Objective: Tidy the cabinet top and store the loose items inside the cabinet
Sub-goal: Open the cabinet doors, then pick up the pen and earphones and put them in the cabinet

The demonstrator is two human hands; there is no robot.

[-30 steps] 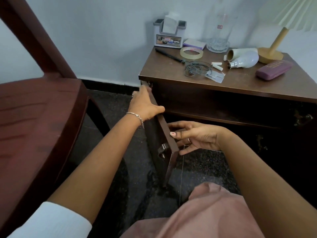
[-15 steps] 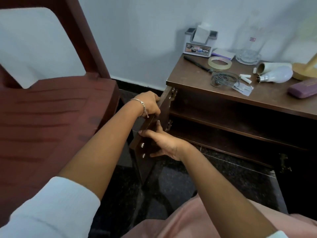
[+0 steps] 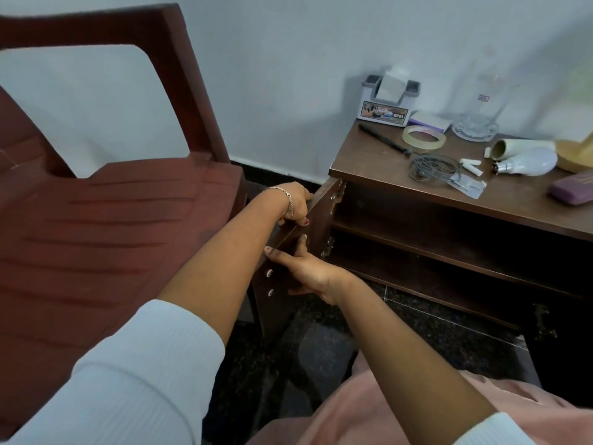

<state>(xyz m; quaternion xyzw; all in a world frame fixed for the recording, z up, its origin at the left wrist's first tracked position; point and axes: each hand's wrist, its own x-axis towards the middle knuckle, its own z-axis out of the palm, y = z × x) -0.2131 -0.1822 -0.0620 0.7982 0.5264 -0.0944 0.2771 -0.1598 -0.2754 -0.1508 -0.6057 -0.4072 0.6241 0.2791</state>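
The brown cabinet stands at the right with its left door swung wide open toward the chair. My left hand grips the door's top edge. My right hand presses flat against the door's inner face, thumb up and fingers spread. On the cabinet top lie a tape roll, a black pen, a coiled wire, a small clear packet, white chalk pieces, a light bulb, a rolled white tube and a purple case.
A tissue holder, a purple-and-white box and a glass jug stand at the back by the wall. A lamp base sits far right. A maroon plastic chair stands close to the left of the door. Two dark shelves show inside.
The door has swung further open to the left, toward the chair. My right hand moved from the door's handle edge to its inner face. The view turned left.
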